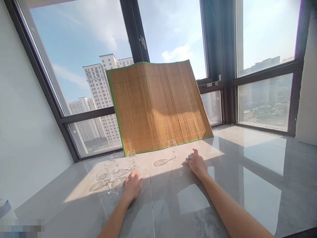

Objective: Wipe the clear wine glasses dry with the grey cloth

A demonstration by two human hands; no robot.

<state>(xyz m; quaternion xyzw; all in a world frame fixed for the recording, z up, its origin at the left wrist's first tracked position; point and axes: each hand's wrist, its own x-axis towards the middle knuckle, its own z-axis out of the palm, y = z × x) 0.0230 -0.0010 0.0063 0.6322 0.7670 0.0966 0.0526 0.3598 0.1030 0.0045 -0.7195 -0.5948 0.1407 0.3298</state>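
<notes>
My left hand is low over the sill, fingers stretched forward, next to several clear stemmed glasses. The closest are one small stemmed glass just beyond the fingertips and another stemmed glass to the left; whether the fingertips touch any glass is unclear. My right hand is farther right, fingers curled around a small clear, glass-like piece that is mostly hidden by the hand. Between my hands, farther back, a single stemmed glass stands upright and casts a long shadow to the left.
A tan bamboo mat with green edging leans against the dark window frame behind the glasses. The glossy grey tiled sill spreads under my arms, with sunlight patches. A white wall borders the left side.
</notes>
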